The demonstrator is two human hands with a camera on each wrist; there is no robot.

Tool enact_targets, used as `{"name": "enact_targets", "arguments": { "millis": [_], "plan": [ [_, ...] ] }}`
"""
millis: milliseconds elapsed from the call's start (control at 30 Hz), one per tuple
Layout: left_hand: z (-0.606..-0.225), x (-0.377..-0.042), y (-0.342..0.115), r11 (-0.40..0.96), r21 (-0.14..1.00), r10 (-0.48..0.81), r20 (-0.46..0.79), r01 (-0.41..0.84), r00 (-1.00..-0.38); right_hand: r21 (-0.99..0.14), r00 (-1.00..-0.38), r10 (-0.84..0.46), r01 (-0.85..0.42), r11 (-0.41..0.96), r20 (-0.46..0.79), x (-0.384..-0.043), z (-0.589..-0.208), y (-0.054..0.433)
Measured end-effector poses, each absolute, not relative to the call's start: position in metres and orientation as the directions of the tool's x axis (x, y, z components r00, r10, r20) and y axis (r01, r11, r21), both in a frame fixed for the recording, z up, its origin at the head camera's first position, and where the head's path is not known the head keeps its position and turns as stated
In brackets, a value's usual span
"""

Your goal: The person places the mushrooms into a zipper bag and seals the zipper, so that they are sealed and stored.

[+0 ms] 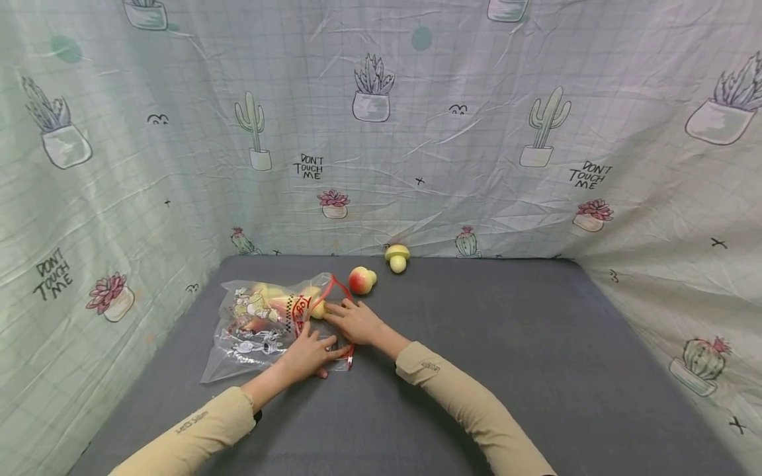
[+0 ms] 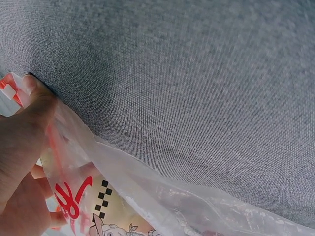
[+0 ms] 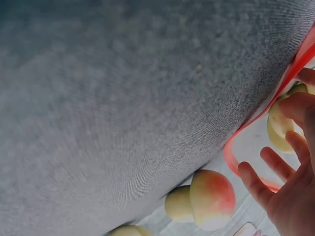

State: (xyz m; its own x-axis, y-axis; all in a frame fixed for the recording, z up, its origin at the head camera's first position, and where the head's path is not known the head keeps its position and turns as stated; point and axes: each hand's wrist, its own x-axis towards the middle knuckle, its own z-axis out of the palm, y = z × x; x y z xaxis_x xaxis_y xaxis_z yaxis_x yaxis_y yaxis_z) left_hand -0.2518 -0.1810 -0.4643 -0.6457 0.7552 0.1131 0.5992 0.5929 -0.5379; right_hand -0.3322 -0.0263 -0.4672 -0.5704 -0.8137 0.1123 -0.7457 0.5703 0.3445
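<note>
Coming in from the near side, two tan sleeves (image 1: 208, 426) reach over a flat, dark gray table (image 1: 512, 337) with a fine woven look, like cloth. The left hand (image 1: 302, 358) pinches the edge of a see-through bag (image 1: 270, 342) near its open end. The right hand (image 1: 360, 324) has its fingers spread, and its fingertips are at a smooth yellow toy (image 1: 318, 310) in the bag's mouth; I cannot tell how hard they press. The bag lies on the table's left part. It is thin, shiny, crinkly plastic with drawings, red letters and a red strip (image 1: 340, 285). More round toys show through it. Just past the bag sits a red-and-yellow mushroom (image 1: 362, 281); farther back stands a yellow mushroom (image 1: 397, 258) with a round cap. Behind, wrinkly pale cloth (image 1: 440, 145) with potted plants hangs around the table.
</note>
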Motion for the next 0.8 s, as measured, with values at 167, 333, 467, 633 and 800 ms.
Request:
{"name": "enact_targets", "arguments": {
  "millis": [167, 333, 467, 633, 800],
  "plan": [
    [-0.465, -0.252, -0.182, 0.586, -0.547, 0.759, 0.112, 0.597, -0.642, 0.349, -0.57, -0.815, -0.746, 0.568, 0.107, -0.336, -0.469, -0.03],
    [-0.465, -0.252, -0.182, 0.587, -0.551, 0.759, 0.117, 0.594, -0.641, 0.362, -0.575, -0.811, -0.738, 0.57, 0.105, -0.34, -0.469, -0.033],
    [-0.464, -0.253, -0.182, 0.587, -0.552, 0.759, 0.12, 0.592, -0.64, 0.367, -0.58, -0.809, -0.734, 0.571, 0.098, -0.341, -0.468, -0.034],
    [-0.464, -0.252, -0.182, 0.583, -0.554, 0.763, 0.122, 0.595, -0.634, 0.368, -0.581, -0.808, -0.734, 0.571, 0.096, -0.342, -0.468, -0.036],
    [-0.464, -0.252, -0.182, 0.578, -0.559, 0.767, 0.124, 0.594, -0.63, 0.36, -0.573, -0.812, -0.738, 0.571, 0.113, -0.344, -0.468, -0.037]
  ]
}}
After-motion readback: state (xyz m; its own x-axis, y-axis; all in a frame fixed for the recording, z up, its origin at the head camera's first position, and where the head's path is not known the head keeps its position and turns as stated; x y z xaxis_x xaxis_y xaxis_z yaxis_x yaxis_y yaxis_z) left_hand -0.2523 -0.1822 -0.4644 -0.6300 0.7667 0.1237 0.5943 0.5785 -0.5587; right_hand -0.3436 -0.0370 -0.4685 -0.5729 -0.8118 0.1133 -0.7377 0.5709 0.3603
